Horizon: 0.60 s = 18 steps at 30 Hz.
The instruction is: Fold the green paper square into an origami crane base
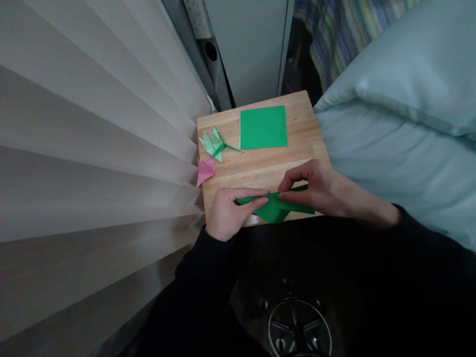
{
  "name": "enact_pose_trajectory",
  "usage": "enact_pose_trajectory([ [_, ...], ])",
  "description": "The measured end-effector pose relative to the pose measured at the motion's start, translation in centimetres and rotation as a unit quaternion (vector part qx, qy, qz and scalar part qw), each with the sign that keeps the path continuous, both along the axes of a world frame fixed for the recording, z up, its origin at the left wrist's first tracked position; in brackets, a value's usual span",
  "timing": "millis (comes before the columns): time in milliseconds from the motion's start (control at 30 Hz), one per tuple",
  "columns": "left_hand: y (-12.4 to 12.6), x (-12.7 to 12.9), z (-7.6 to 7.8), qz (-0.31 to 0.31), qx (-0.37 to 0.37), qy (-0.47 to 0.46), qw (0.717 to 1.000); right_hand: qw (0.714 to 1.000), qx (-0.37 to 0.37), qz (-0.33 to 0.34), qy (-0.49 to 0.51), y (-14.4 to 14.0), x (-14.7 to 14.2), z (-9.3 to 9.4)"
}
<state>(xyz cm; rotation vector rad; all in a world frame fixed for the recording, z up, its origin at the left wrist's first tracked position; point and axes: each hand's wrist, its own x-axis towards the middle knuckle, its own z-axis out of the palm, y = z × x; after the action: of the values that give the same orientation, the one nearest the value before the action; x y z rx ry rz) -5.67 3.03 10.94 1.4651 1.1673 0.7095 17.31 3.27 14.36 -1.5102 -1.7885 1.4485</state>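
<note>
At the near edge of the wooden board (301, 134), the left hand (226, 213) and right hand (316, 188) both pinch a partly folded dark green paper (275, 208), fingers closed on it. A flat green square (263, 127) lies near the far edge; a green origami flower (214, 144) and a pink one (205, 170) sit along the left edge.

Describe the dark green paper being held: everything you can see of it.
The dark green paper is a thin sheet, partly folded into a long narrow strip with a pointed flap hanging below. It lies at the near edge of the wooden board, overhanging it slightly. The left hand presses its left end with flat fingers; the right hand pinches it near the middle and covers part of its right side.
</note>
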Motion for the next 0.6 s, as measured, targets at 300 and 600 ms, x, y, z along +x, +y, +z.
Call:
enact_pose_trajectory([
  [300,-0.03,0.20,0.15,0.007,0.024,-0.003,1.000,1.000,0.013,0.004,-0.007,-0.31,-0.15,0.12],
  [600,-0.04,0.23,0.26,0.016,0.013,-0.025,0.999,1.000,0.029,-0.003,0.010,-0.46,-0.21,-0.17],
])
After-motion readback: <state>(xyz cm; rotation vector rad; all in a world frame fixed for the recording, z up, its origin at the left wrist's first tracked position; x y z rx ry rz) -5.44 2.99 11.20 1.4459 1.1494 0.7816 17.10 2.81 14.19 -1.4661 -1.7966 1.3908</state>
